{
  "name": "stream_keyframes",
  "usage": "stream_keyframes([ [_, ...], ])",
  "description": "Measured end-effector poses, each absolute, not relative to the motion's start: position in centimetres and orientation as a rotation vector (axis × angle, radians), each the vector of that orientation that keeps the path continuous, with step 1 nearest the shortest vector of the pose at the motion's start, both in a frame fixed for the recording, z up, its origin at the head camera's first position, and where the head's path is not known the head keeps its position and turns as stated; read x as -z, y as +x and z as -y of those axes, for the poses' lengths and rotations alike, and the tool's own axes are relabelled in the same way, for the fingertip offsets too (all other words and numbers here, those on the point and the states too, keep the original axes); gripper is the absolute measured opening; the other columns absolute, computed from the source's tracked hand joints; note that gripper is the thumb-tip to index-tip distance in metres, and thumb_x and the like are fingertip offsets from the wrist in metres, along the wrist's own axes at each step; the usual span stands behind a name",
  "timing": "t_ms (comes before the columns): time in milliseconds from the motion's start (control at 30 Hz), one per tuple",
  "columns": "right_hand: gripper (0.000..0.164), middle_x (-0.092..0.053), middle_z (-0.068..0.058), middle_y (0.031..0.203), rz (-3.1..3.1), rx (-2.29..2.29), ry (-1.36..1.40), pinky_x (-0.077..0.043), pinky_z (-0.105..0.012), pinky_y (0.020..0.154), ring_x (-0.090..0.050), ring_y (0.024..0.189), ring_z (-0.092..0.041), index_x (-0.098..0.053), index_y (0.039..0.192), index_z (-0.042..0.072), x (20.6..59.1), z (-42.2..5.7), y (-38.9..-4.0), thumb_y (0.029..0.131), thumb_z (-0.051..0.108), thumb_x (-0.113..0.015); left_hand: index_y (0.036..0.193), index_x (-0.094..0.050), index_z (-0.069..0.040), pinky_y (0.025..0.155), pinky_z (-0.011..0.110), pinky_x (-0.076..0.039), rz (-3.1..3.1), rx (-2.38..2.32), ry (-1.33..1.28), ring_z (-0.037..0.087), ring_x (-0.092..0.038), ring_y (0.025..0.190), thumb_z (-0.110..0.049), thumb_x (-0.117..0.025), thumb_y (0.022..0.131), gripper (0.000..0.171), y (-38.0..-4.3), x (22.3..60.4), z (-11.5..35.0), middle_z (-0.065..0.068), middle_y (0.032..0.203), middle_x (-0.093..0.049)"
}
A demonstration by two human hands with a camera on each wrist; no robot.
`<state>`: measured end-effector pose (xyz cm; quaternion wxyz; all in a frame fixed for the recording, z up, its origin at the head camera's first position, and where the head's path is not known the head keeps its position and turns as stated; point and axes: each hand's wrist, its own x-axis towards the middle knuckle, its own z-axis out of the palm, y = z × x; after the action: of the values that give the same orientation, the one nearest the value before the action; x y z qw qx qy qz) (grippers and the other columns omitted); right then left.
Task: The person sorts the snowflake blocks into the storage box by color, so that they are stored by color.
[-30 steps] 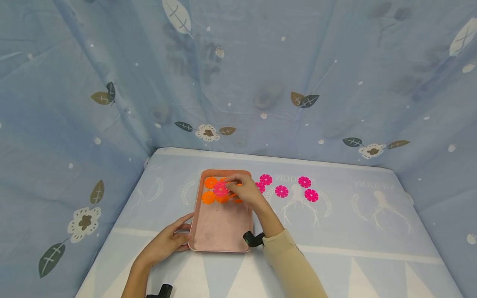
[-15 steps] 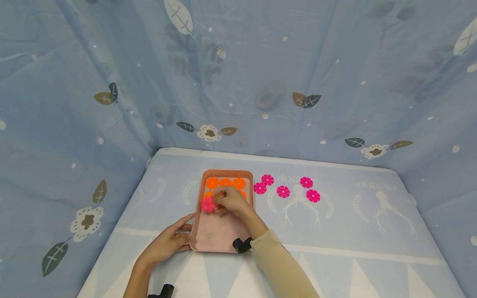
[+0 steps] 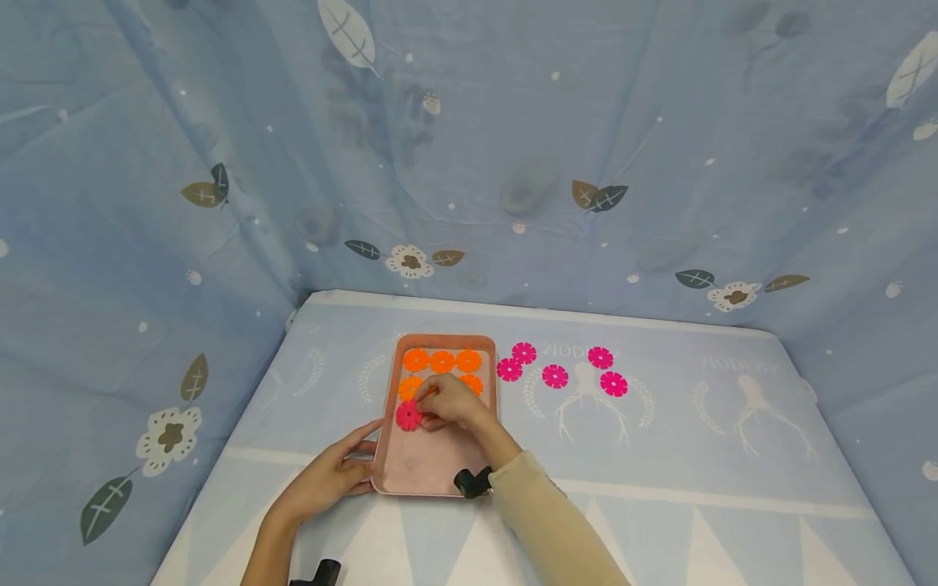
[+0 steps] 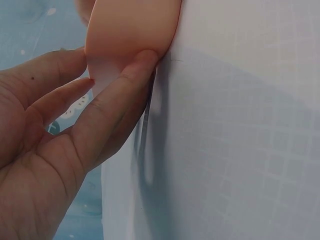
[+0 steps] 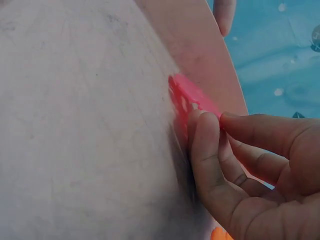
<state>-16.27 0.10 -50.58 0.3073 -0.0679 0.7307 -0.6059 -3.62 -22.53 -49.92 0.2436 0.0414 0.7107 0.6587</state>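
Note:
In the head view, my right hand (image 3: 450,401) pinches a pink notched flower-shaped disc (image 3: 409,416) between thumb and fingers, over the left side of a pink tray (image 3: 432,464). The right wrist view shows this disc (image 5: 192,95) tilted against the tray floor near the side wall. Just behind it, several orange notched discs (image 3: 442,361) lie in two rows; my right hand partly hides the second row. My left hand (image 3: 330,476) touches the tray's outer left wall, its fingers fairly straight. In the left wrist view, the thumb (image 4: 135,70) rests near the tray's corner.
Several more pink notched discs (image 3: 554,376) lie flat on the patterned tablecloth (image 3: 696,439) to the right of the tray. A blue printed curtain (image 3: 469,163) rises behind the table and at both sides.
My right hand has carried the pink disc from above the orange discs toward the front left and lowered it to the tray's left side. My left hand has stayed at the tray's wall.

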Motion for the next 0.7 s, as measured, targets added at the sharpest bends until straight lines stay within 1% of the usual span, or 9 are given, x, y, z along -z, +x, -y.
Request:
stream_keyframes([
  [267,0.004,-0.067,-0.016,0.078,-2.035,1.497,-0.209,-0.061,-0.037,0.06,-0.067,0.061,-0.027,-0.065,0.097,0.0,49.9,-0.1,-16.0,0.093,0.001,-0.067,0.159,-0.025,-0.009,0.089,0.04,-0.056,-1.946,-1.789,0.093,0.038,-0.061,0.112,-0.001,-0.055,0.1,0.067,-3.6,49.9,22.5,0.032,0.141,-0.041],
  [367,0.005,-0.067,-0.017,0.079,-2.057,1.469,-0.214,-0.061,-0.037,0.059,-0.067,0.062,-0.028,-0.065,0.098,-0.001,49.8,-0.3,-16.1,0.094,0.001,-0.067,0.159,-0.025,-0.01,0.089,0.04,-0.056,-1.942,-1.788,0.087,0.039,-0.061,0.113,-0.001,-0.055,0.1,0.067,-3.6,49.9,22.5,0.032,0.141,-0.041],
  [533,0.01,-0.067,-0.019,0.083,-2.061,1.47,-0.222,-0.061,-0.038,0.06,-0.067,0.064,-0.03,-0.066,0.103,-0.001,49.4,-1.1,-16.1,0.094,0.003,-0.068,0.159,-0.025,-0.01,0.089,0.041,-0.056,-1.942,-1.785,0.089,0.039,-0.061,0.114,-0.001,-0.055,0.1,0.067,-3.7,49.9,22.5,0.032,0.141,-0.04],
  [700,0.018,-0.069,-0.02,0.09,-2.1,1.478,-0.283,-0.061,-0.042,0.066,-0.069,0.071,-0.032,-0.067,0.11,-0.003,48.3,-2.9,-16.0,0.094,0.005,-0.066,0.159,-0.027,-0.011,0.089,0.041,-0.056,-1.951,-1.788,0.078,0.039,-0.061,0.113,-0.002,-0.057,0.1,0.067,-3.6,49.8,22.4,0.032,0.141,-0.041],
])
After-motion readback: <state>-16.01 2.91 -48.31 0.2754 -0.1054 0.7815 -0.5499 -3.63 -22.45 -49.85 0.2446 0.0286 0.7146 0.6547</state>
